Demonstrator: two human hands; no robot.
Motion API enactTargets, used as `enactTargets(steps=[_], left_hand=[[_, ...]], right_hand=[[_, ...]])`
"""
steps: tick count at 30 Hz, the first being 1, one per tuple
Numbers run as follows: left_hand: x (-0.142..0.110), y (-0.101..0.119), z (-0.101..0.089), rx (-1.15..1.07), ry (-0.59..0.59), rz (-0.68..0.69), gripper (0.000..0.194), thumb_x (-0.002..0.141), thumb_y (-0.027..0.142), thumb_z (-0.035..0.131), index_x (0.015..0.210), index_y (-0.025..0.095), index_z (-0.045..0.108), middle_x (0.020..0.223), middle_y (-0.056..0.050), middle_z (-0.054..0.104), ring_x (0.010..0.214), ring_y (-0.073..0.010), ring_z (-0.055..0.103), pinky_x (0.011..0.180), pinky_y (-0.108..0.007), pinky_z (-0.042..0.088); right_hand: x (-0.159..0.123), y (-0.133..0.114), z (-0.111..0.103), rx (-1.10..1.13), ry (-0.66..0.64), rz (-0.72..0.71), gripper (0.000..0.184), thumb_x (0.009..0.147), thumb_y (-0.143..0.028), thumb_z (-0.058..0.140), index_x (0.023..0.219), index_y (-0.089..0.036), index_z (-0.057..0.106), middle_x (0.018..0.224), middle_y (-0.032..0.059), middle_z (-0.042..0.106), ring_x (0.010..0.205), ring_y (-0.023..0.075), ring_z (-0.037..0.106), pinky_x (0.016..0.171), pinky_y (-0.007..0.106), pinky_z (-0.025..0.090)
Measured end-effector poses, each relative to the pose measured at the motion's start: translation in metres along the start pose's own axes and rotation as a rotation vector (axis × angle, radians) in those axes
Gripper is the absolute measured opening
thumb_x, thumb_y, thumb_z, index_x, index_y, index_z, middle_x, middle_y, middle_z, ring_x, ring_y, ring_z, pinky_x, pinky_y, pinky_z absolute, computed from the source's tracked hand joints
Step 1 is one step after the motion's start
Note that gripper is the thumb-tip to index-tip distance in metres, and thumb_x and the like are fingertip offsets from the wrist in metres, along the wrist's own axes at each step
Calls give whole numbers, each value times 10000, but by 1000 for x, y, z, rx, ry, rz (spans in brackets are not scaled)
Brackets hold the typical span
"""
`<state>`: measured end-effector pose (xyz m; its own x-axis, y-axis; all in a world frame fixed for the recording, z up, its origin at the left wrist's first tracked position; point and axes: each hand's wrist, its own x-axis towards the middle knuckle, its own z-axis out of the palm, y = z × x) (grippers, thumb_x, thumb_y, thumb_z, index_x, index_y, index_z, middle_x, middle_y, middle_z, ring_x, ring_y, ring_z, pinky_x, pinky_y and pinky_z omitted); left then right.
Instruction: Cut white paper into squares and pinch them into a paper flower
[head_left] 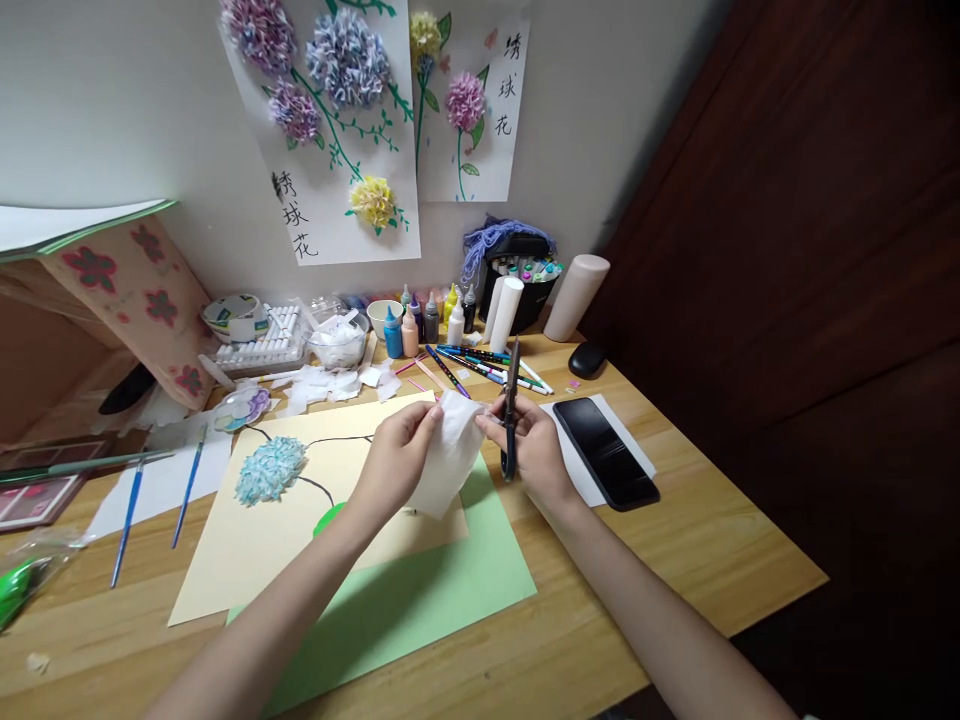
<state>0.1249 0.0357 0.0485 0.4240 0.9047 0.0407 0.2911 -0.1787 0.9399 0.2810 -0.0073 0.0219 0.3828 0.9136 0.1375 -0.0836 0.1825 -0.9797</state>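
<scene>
My left hand point(401, 445) pinches the upper left edge of a white tissue point(448, 465), which hangs above the papers. At the tissue's upper right corner, the thumb and fingertips of my right hand point(529, 440) also touch it. That same hand holds black-handled scissors point(510, 420) with the blades pointing up, away from the tissue. Underneath lies a cream sheet point(217, 570) bearing a fluffy blue paper flower point(271, 470), dark stem lines and a green painted patch point(328, 518) partly hidden by my left forearm. A green sheet point(420, 610) shows below it.
White paper scraps point(322, 388), a bowl of tissue bits point(339, 340), paint bottles point(411, 328) and pens point(487, 368) line the back. A phone point(606, 452) and a mouse point(586, 359) lie right; brushes point(189, 487) lie left. Flower pictures point(352, 150) hang on the wall.
</scene>
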Motion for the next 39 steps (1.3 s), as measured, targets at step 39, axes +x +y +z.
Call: enactTargets(steps=[39], left_hand=[[-10, 19, 8, -40, -34, 185, 232, 869, 369, 489, 743, 182, 542, 693, 12, 513, 656, -128, 439, 589, -214, 326]], right_hand=[[-4, -19, -9, -121, 12, -220, 233, 638, -278, 763, 698, -201, 552, 691, -14, 586, 655, 134, 556, 639, 265, 460]])
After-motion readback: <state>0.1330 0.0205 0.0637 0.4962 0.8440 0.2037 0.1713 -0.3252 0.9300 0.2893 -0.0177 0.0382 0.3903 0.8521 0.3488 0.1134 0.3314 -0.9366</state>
